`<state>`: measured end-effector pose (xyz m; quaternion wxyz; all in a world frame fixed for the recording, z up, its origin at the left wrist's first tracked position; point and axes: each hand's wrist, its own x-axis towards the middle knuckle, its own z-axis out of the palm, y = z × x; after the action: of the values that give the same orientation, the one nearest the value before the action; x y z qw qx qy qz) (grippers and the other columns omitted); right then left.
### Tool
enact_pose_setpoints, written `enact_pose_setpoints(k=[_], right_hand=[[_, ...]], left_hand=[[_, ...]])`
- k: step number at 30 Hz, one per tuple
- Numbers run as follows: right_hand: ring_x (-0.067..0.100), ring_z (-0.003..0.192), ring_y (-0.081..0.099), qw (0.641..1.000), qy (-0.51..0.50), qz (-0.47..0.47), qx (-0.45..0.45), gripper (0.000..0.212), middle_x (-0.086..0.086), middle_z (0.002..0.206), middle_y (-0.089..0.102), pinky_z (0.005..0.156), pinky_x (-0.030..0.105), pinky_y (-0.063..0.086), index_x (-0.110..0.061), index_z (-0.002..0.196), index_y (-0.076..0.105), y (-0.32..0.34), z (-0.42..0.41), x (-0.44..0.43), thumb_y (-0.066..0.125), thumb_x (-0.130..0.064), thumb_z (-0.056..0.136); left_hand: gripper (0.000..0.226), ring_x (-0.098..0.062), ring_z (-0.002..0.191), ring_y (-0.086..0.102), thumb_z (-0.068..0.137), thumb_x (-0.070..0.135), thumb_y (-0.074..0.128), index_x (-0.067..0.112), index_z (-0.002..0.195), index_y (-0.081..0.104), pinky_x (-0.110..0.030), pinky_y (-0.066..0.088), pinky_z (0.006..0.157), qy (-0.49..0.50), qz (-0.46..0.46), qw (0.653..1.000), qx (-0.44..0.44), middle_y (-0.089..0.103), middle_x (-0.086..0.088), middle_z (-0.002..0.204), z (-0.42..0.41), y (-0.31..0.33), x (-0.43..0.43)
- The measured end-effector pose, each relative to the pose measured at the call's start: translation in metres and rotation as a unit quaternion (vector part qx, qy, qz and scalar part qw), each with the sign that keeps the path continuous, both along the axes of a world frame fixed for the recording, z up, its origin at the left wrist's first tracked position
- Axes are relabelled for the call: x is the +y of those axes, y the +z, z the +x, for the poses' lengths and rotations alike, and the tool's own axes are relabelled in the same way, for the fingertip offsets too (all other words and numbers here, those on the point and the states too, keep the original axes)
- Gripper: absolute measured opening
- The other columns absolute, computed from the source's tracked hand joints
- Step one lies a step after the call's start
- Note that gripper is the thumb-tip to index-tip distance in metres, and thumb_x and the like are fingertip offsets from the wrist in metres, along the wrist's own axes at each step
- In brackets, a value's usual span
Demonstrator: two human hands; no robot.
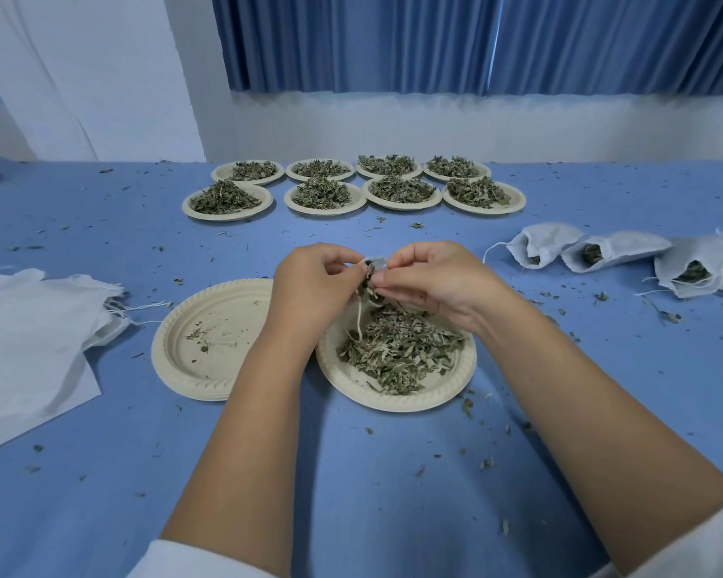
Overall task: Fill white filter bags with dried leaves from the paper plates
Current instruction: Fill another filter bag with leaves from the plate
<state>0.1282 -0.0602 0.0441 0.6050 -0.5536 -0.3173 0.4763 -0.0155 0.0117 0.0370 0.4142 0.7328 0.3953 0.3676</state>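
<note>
both grips pinch the same white filter bag [377, 262]: the left hand [309, 285] and right hand [430, 281] hold its mouth between fingertips, above the far edge of a paper plate [393, 400] of dried leaves [397, 352] on the blue worktop [351, 473]. a drawstring [358, 317] dangles to the leaves. most of the bag is hidden behind the fingers. to fill it well, the mouth likely needs holding wide over the plate, so spills land back on it. filled bags [602, 254] lie to the right, empty ones [38, 319] to the left.

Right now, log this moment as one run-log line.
left hand: holds filter bag | right hand: feeding dried leaves | nearest plate: part full
</note>
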Motion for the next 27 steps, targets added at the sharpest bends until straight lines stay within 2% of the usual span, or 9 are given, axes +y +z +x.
enact_pose_setpoints(k=[5, 9, 13, 15, 18, 20, 22, 25, 27], right_hand=[[0.018, 0.075, 0.075, 0.999, -0.010, 0.019, -0.029, 0.013, 0.012, 0.078, 0.075, 0.061, 0.017, 0.056, -0.003, 0.087, 0.070, 0.002, -0.002, 0.001, 0.067, 0.009, 0.084], [0.010, 0.058, 0.069, 0.988, -0.050, 0.030, -0.145, 0.013, 0.004, 0.069, 0.074, 0.054, 0.018, 0.056, -0.007, 0.081, 0.067, -0.003, -0.007, 0.002, 0.075, 0.003, 0.081], [-0.003, 0.049, 0.049, 0.940, -0.138, 0.034, -0.312, 0.031, -0.005, 0.071, 0.060, 0.045, 0.011, 0.038, -0.018, 0.076, 0.056, -0.011, -0.007, 0.006, 0.087, -0.020, 0.072], [-0.001, 0.053, 0.052, 0.954, -0.121, 0.001, -0.274, 0.034, -0.003, 0.087, 0.059, 0.047, 0.012, 0.042, -0.019, 0.091, 0.060, -0.011, -0.006, 0.007, 0.087, -0.026, 0.071], [0.006, 0.068, 0.069, 0.993, -0.021, -0.034, -0.113, 0.043, 0.007, 0.108, 0.066, 0.064, 0.023, 0.057, -0.010, 0.115, 0.064, -0.011, -0.004, 0.007, 0.082, -0.019, 0.077], [0.014, 0.083, 0.073, 0.997, 0.022, -0.017, -0.078, 0.025, 0.010, 0.103, 0.073, 0.069, 0.028, 0.059, -0.007, 0.105, 0.069, -0.014, -0.003, 0.007, 0.077, -0.011, 0.082], [0.015, 0.078, 0.073, 0.996, 0.007, -0.006, -0.091, 0.008, 0.008, 0.089, 0.074, 0.065, 0.026, 0.058, -0.008, 0.092, 0.071, -0.016, -0.005, 0.008, 0.073, -0.006, 0.085], [0.010, 0.064, 0.070, 0.986, -0.045, -0.021, -0.158, 0.007, 0.009, 0.082, 0.070, 0.056, 0.021, 0.055, -0.009, 0.081, 0.069, -0.020, -0.009, 0.011, 0.070, -0.006, 0.087], [0.012, 0.069, 0.070, 0.987, -0.037, -0.030, -0.157, 0.005, 0.009, 0.084, 0.071, 0.064, 0.024, 0.058, -0.009, 0.083, 0.069, -0.020, -0.009, 0.012, 0.070, -0.010, 0.088]], left_hand=[[0.012, -0.017, 0.069, 0.068, 0.089, 0.015, 0.069, 0.021, 0.081, 0.075, -0.044, 0.059, 0.082, -0.003, -0.050, 0.997, -0.066, 0.072, -0.001, 0.071, -0.001, 0.000, -0.001], [0.012, -0.013, 0.065, 0.067, 0.089, 0.012, 0.069, 0.018, 0.080, 0.076, -0.032, 0.061, 0.072, -0.013, -0.085, 0.991, -0.106, 0.071, -0.001, 0.068, -0.002, 0.003, -0.002], [0.011, -0.012, 0.062, 0.064, 0.088, 0.010, 0.068, 0.014, 0.082, 0.076, -0.032, 0.061, 0.072, -0.014, -0.103, 0.987, -0.119, 0.070, -0.004, 0.069, -0.003, 0.004, -0.002], [0.011, -0.011, 0.061, 0.063, 0.088, 0.011, 0.068, 0.014, 0.082, 0.077, -0.032, 0.060, 0.072, -0.012, -0.103, 0.987, -0.119, 0.070, -0.004, 0.070, -0.004, 0.005, -0.002], [0.014, -0.010, 0.061, 0.063, 0.087, 0.011, 0.068, 0.016, 0.079, 0.077, -0.029, 0.060, 0.068, -0.023, -0.107, 0.987, -0.114, 0.072, -0.006, 0.073, -0.005, 0.007, -0.004], [0.012, -0.012, 0.064, 0.064, 0.085, 0.011, 0.069, 0.016, 0.079, 0.078, -0.027, 0.059, 0.065, -0.041, -0.106, 0.988, -0.107, 0.074, -0.008, 0.077, -0.005, 0.008, -0.006], [0.013, -0.009, 0.062, 0.064, 0.083, 0.011, 0.070, 0.018, 0.075, 0.079, -0.021, 0.054, 0.060, -0.063, -0.097, 0.988, -0.098, 0.074, -0.003, 0.075, -0.006, 0.010, -0.008], [0.020, -0.011, 0.068, 0.066, 0.084, 0.009, 0.068, 0.021, 0.072, 0.079, -0.019, 0.053, 0.061, -0.092, -0.086, 0.989, -0.079, 0.075, 0.002, 0.077, -0.005, 0.011, -0.010], [0.018, -0.010, 0.064, 0.064, 0.085, 0.011, 0.069, 0.020, 0.074, 0.079, -0.021, 0.053, 0.060, -0.076, -0.075, 0.992, -0.072, 0.074, -0.002, 0.074, -0.003, 0.009, -0.009]])
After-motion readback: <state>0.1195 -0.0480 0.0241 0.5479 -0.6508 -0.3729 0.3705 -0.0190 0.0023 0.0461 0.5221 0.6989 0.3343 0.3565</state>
